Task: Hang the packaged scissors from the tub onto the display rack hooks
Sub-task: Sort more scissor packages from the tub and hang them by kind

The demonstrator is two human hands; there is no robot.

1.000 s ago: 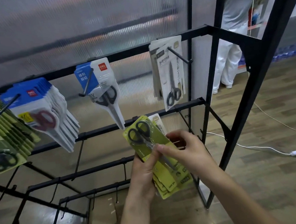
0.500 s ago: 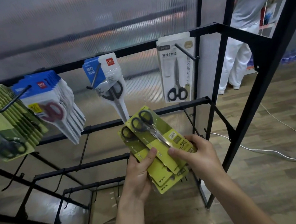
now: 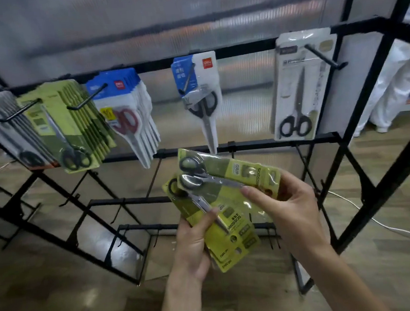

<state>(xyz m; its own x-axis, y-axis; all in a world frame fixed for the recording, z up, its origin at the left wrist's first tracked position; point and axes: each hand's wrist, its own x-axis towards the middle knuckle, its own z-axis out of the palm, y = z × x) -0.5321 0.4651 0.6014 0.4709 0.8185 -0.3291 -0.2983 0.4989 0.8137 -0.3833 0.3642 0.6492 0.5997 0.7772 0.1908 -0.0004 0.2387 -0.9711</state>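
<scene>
Swung right since earlier frame, top pack (image 3: 228,178) now peeled off stack (image 3: 221,229). Right hand (image 3: 289,210) pinching top pack, left hand (image 3: 195,246) gripping stack. Yellow hook (image 3: 14,113) at 10 o'clock: flip upright, thread hole squarely.

The upper yellow-green scissors pack (image 3: 238,177), pinched by the right hand (image 3: 289,207), reads "GRIP" and "SCISSORS" on its card. The lower yellow-green pack (image 3: 231,230), gripped by the left hand (image 3: 195,244) at 7 o'clock of the first, reads "SCISSORS", with "NO.5802" near its bottom edge. The rack's blue-and-white packs (image 3: 117,88) carry a red logo square whose lettering is too blurred to read.
</scene>
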